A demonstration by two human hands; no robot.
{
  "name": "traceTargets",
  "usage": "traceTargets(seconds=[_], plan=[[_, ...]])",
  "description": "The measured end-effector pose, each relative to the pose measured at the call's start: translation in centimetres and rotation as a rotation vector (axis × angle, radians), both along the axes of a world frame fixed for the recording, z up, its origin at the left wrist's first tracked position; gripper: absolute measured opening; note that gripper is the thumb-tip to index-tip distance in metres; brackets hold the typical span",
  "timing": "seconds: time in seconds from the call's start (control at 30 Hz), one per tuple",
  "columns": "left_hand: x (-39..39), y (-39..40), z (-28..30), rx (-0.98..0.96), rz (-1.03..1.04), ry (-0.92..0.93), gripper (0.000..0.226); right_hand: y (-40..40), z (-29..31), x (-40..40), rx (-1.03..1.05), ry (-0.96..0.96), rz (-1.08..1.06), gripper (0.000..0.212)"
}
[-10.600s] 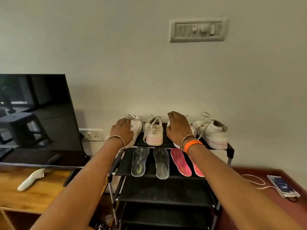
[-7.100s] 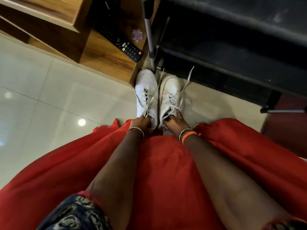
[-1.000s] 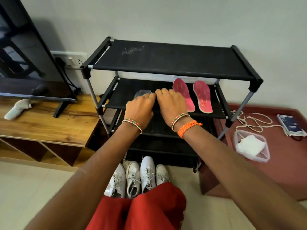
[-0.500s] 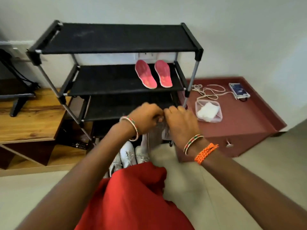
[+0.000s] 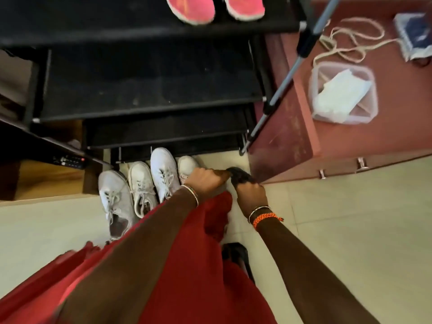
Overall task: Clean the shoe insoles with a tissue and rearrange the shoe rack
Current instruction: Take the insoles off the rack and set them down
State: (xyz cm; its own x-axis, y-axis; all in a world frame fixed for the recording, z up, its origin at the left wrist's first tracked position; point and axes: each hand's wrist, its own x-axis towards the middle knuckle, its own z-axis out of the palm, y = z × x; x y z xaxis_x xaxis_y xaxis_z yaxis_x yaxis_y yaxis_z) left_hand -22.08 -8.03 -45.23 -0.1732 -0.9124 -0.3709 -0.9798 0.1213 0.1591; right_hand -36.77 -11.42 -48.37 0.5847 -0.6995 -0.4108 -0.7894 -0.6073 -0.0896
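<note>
Four white shoes stand on the floor; two pink insoles lie on the rack. Both hands, left and right, grip one dark blurred object.

My red skirt fills the near view over the pale tiled floor. Far left, a remote control lies on a wooden shelf. Far right, a coiled white cable leads to a phone on the maroon cabinet.

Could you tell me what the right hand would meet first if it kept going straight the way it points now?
Most likely the floor: the right hand reaches down and forward, gripping a dark insole just above the tiles, though depth is unclear.
</note>
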Motion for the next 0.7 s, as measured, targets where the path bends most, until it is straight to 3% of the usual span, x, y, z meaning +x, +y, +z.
traceTargets(seconds=[0.13, 0.2, 0.4, 0.5, 0.6, 0.7], plan=[[-1.2, -2.7, -3.5, -0.034, -0.169, -0.073, 0.043, -0.1, -4.9, -0.9, 0.038, -0.110, -0.126, 0.041], [-1.5, -2.9, -5.3, 0.011, -0.215, -0.097, 0.042, -0.1, -6.8, -1.0, 0.096, -0.049, -0.142, 0.043], [-2.3, -2.4, -10.4, 0.096, -0.073, -0.024, 0.034, 0.7, -10.9, -2.3, 0.211, 0.089, -0.139, 0.044], [-3.0, -2.3, -11.4, 0.251, 0.026, -0.084, 0.030, 0.9, -12.4, -3.0, 0.253, 0.117, -0.199, 0.042], [-3.4, -1.2, -11.4, 0.336, -0.014, -0.132, 0.032, 0.9, -13.5, -3.5, 0.326, 0.167, -0.173, 0.048], [-3.7, -0.9, -11.1, 0.225, -0.107, -0.124, 0.037, 0.5, -14.2, -3.3, 0.350, 0.246, -0.169, 0.058]])
